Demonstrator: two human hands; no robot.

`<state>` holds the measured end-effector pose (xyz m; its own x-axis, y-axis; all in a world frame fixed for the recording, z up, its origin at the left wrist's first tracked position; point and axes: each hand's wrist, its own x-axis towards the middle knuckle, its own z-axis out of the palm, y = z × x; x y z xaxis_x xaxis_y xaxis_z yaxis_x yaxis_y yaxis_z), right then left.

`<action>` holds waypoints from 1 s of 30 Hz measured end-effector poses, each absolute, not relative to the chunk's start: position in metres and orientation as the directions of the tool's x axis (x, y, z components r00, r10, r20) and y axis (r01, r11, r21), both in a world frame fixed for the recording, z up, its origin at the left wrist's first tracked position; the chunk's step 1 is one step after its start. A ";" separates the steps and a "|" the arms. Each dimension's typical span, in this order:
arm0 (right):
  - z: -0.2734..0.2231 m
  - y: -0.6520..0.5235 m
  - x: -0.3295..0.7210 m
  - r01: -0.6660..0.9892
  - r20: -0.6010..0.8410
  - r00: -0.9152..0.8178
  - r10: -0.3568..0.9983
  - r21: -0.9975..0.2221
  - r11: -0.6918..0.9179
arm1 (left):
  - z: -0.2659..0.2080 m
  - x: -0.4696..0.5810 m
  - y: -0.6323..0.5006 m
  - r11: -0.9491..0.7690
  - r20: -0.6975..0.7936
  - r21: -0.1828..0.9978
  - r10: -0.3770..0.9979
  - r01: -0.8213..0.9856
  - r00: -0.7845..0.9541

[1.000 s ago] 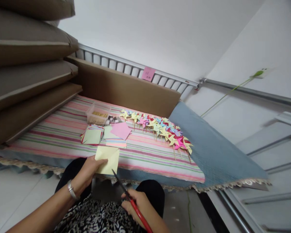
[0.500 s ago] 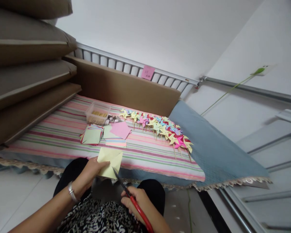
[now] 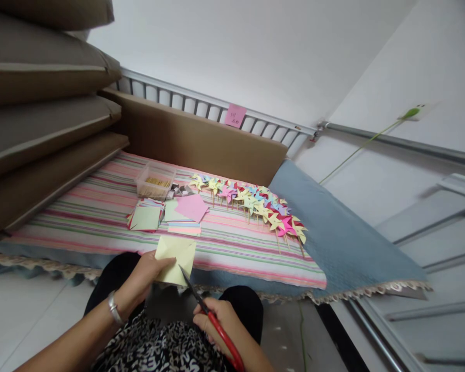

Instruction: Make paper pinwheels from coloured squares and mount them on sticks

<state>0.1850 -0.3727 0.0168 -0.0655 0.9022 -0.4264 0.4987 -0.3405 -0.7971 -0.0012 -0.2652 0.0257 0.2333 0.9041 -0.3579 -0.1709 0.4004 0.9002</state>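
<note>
My left hand [image 3: 151, 268] grips a pale yellow square of paper [image 3: 182, 249] by its left side, thumb on top, above my lap. Slits show in the sheet. In my right hand [image 3: 220, 321] is a pair of scissors [image 3: 198, 297] with red handles and dark blades, their tip at the lower part of the paper. Beyond them, on the striped cloth, lie a stack of coloured paper squares [image 3: 146, 217] and some loose sheets with a pink one [image 3: 192, 207] on top. Several paper pinwheels on sticks [image 3: 261, 209] are lined up to the right.
A clear plastic box [image 3: 154, 188] of thin sticks stands at the back, small grey items [image 3: 180, 191] beside it. Cushions [image 3: 46, 119] are piled on the left. A brown board [image 3: 201, 137] and white railing close off the far side. Blue quilted cover [image 3: 333, 232] lies right.
Both hands, the yellow paper and the scissors hold almost the same position. The view has shifted very slightly.
</note>
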 end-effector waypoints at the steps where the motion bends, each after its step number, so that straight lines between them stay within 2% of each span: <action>1: 0.017 -0.373 0.185 0.501 -0.432 -0.066 0.899 -0.794 -0.345 | 0.026 -0.001 -0.265 0.402 -0.359 0.900 0.903 -0.170 0.236; 8: 0.020 -0.372 0.187 0.515 -0.454 -0.091 0.886 -0.783 -0.349 | 0.025 -0.001 -0.264 0.407 -0.362 0.897 0.901 -0.174 0.239; 16: 0.020 -0.376 0.194 0.588 -0.263 -0.170 0.950 -0.800 -0.117 | 0.024 -0.005 -0.261 0.388 -0.348 0.908 0.909 -0.158 0.229; 21: 0.015 -0.384 0.213 0.555 -0.321 -0.226 0.920 -0.819 -0.149 | 0.029 -0.019 -0.251 0.393 -0.352 0.910 0.900 -0.131 0.256; 23: 0.016 -0.381 0.221 0.563 -0.237 -0.182 0.954 -0.821 -0.096 | 0.030 -0.023 -0.249 0.422 -0.370 0.901 0.869 -0.101 0.330; 26: 0.024 -0.368 0.225 0.527 -0.098 -0.024 0.995 -0.847 -0.071 | 0.029 -0.022 -0.253 0.461 -0.390 0.886 0.793 -0.043 0.469; 30: 0.036 -0.342 0.210 0.325 0.001 0.085 0.996 -0.945 -0.027 | 0.029 -0.011 -0.263 0.481 -0.385 0.877 0.676 0.020 0.628</action>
<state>0.2098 -0.3416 0.0362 0.0846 0.9964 0.0011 0.3255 -0.0266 -0.9452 -0.0114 -0.2633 0.0290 0.6279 0.6762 -0.3854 0.0204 0.4807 0.8766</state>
